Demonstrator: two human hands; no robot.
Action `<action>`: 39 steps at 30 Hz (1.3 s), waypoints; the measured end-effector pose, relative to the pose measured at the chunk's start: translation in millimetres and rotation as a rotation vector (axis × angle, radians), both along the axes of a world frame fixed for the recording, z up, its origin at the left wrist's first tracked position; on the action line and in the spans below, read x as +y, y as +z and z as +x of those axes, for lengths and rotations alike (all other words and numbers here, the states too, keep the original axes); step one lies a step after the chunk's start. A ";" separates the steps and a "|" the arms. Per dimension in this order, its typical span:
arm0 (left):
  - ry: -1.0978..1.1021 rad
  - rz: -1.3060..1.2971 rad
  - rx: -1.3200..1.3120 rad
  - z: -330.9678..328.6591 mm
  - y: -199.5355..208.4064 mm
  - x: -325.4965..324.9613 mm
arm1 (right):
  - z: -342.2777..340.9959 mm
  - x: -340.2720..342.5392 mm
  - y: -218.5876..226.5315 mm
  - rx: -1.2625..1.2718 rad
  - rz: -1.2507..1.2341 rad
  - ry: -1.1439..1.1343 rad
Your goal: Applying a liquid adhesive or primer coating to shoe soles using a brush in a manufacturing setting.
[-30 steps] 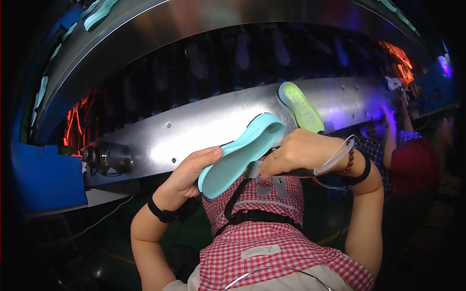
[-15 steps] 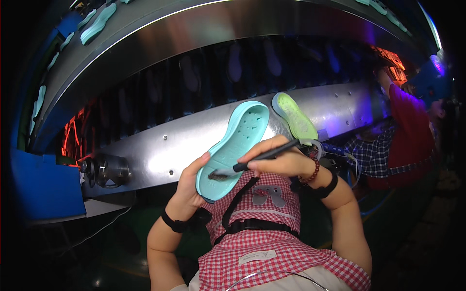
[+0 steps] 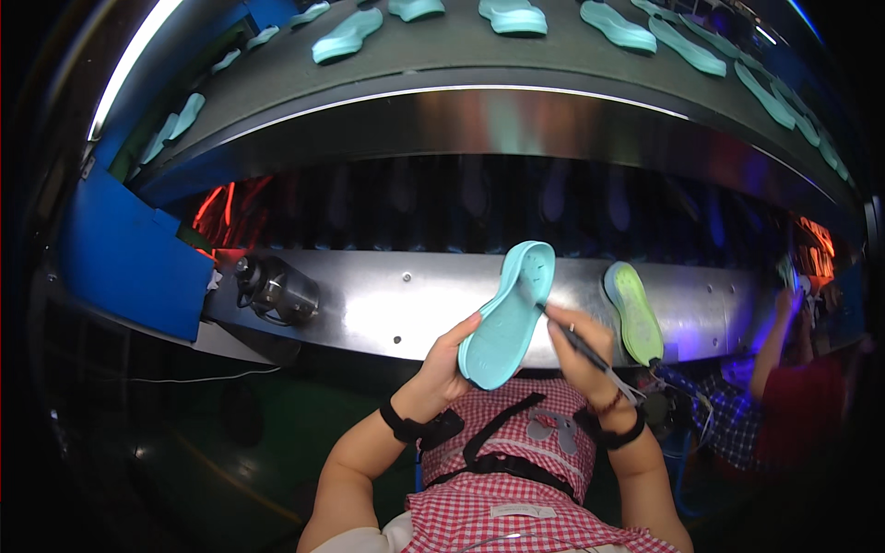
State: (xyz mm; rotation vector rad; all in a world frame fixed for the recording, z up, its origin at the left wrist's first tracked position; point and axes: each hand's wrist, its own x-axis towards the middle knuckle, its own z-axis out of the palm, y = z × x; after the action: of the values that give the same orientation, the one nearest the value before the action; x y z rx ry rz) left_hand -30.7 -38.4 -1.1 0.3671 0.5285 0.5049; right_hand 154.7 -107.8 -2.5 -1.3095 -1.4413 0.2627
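My left hand (image 3: 441, 370) grips a turquoise shoe sole (image 3: 496, 343) by its left edge near the lower end, tilted with its hollow inner side facing up. In my right hand (image 3: 581, 364) is a thin brush (image 3: 573, 339) with a black handle, held like a pen. Its tip reaches inside the upper half of the sole, where small holes show; the bristles are hard to make out. To the right, a sole with a yellow-green inside (image 3: 636, 313) lies on the metal ledge (image 3: 369, 309), apart from my right hand.
A dark bottle (image 3: 284, 293) lies at the ledge's left end, near a blue housing (image 3: 138, 253). Beyond the ledge, dim soles (image 3: 553, 195) sit in a dark channel with red-glowing ends. Several turquoise soles ride the upper belt (image 3: 433, 57). A co-worker in red (image 3: 802, 419) is at right.
The brush tip has moved from the sole's lower end to its upper half. My view has shifted, so more of the upper belt shows and everything sits lower and further right.
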 end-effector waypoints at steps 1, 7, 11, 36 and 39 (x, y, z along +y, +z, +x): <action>0.011 0.018 -0.001 -6.3 2.9 3.3 | -7.3 -11.0 13.0 0.082 -0.105 0.127; 0.292 0.351 -0.079 -63.8 97.7 36.9 | 35.3 -52.0 22.3 1.090 -0.063 0.444; 0.453 0.652 -0.180 -100.2 170.3 142.9 | 45.7 -41.1 3.4 1.163 -0.154 0.310; 0.612 2.111 1.286 -73.9 180.2 325.5 | 36.6 -39.6 -16.9 1.289 -0.215 0.098; 0.814 1.870 0.896 -85.1 171.0 296.8 | 44.6 -44.2 -18.2 1.308 -0.191 0.052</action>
State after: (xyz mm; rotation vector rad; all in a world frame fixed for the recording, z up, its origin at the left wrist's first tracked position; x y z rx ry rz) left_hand -115.8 258.4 169.9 2.2930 0.9421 1.5945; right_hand 199.4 -152.0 -20.7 -0.8818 -0.3225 1.0727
